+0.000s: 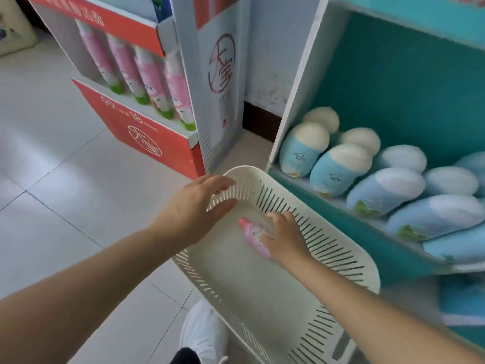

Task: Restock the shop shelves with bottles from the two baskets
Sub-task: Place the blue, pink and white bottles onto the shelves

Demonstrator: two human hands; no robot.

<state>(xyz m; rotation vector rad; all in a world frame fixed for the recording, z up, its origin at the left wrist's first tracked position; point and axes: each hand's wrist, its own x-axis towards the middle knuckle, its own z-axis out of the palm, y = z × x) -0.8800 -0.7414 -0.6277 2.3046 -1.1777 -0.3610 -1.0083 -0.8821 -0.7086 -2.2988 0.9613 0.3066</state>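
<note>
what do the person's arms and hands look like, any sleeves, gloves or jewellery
Both forearms are bare right to the frame edge, with no sleeve showing. The left hand and right hand wear no gloves, and no rings, watch or bracelet can be seen.

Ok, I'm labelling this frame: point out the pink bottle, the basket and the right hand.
pink bottle (252, 232): head view, its exposed body.
basket (338, 245): head view, slotted right wall.
right hand (284, 239): head view, back of the hand.

Matt slotted plastic basket (325, 248), glossy floor tiles (65, 179)
</note>
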